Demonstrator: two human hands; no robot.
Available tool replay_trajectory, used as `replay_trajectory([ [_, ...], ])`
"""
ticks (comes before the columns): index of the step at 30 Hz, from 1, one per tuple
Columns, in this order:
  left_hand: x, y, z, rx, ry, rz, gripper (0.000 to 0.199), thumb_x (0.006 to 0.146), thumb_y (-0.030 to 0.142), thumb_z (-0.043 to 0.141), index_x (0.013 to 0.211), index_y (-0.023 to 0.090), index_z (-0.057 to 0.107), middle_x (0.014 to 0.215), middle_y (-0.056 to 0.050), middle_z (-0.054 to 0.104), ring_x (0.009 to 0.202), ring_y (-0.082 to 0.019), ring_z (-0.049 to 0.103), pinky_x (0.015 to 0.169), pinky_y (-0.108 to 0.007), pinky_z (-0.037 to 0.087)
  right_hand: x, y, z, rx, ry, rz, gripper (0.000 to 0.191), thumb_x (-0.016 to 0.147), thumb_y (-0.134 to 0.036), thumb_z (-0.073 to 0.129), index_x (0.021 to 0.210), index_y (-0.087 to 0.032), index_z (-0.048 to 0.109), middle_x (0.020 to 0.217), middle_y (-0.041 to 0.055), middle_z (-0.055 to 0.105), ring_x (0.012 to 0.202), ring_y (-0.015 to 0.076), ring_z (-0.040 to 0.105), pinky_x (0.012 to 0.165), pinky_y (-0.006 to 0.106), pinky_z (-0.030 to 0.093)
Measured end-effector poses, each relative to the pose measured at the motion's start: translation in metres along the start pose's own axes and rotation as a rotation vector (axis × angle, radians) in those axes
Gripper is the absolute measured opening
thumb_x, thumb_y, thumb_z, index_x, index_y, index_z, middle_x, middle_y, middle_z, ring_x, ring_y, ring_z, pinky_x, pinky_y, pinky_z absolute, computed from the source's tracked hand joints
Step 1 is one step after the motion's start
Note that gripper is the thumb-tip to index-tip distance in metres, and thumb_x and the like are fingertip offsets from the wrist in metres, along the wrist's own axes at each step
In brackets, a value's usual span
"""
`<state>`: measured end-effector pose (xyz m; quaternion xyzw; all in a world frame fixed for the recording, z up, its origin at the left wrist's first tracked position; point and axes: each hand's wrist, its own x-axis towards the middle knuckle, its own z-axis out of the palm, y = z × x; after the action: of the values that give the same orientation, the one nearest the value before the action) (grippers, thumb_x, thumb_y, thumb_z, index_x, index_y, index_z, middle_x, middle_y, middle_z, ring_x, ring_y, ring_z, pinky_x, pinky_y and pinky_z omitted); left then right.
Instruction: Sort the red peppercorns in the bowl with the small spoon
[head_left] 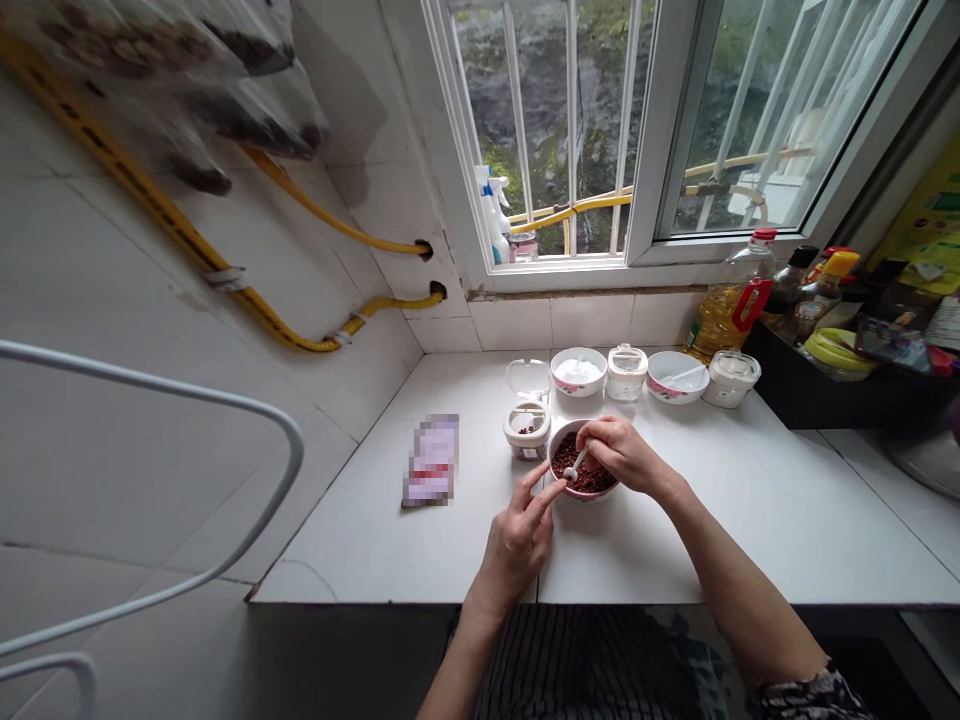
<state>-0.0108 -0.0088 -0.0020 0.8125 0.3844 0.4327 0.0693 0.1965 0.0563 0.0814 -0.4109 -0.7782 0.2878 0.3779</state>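
A white bowl with a pink pattern, filled with small dark reddish-brown grains, stands on the counter in front of me. Pinched in my right hand is a small white spoon, its scoop down over the grains. My left hand reaches to the bowl's near left side with fingers stretched out and apart. One fingertip is at the spoon's scoop and another is by the rim; whether they press on either is unclear. Just left of the bowl stands an open-lidded jar with a few dark grains visible inside.
Behind are a bowl of white powder, a lidded jar, a bowl with a white spoon and another jar. A blurred purple packet lies left. An oil bottle and a black condiment box stand right.
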Motion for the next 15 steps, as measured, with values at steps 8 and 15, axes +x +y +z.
replay_trajectory([
  [8, -0.0003, -0.0007, 0.0015, -0.007, -0.002, 0.004, 0.048, 0.094, 0.003, 0.045, 0.136, 0.026, 0.05, 0.142, -0.013, 0.052, 0.092, -0.013, 0.071, 0.075, -0.023, 0.061, 0.0012, 0.0084, -0.0057, 0.238, 0.11, 0.234, 0.017, 0.078, -0.018, 0.047, 0.07, -0.021, 0.061, 0.051, -0.0015, 0.064, 0.05, 0.0159, 0.059, 0.053, 0.026, 0.046],
  [15, 0.0008, -0.0003, 0.0011, 0.001, 0.011, 0.016, 0.049, 0.093, 0.002, 0.045, 0.136, 0.027, 0.05, 0.141, -0.013, 0.053, 0.098, -0.015, 0.071, 0.076, -0.024, 0.061, 0.0025, 0.0093, -0.0066, 0.085, 0.126, 0.162, 0.019, 0.078, -0.013, 0.045, 0.068, -0.02, 0.06, 0.05, -0.002, 0.063, 0.05, 0.0152, 0.059, 0.056, 0.025, 0.045],
])
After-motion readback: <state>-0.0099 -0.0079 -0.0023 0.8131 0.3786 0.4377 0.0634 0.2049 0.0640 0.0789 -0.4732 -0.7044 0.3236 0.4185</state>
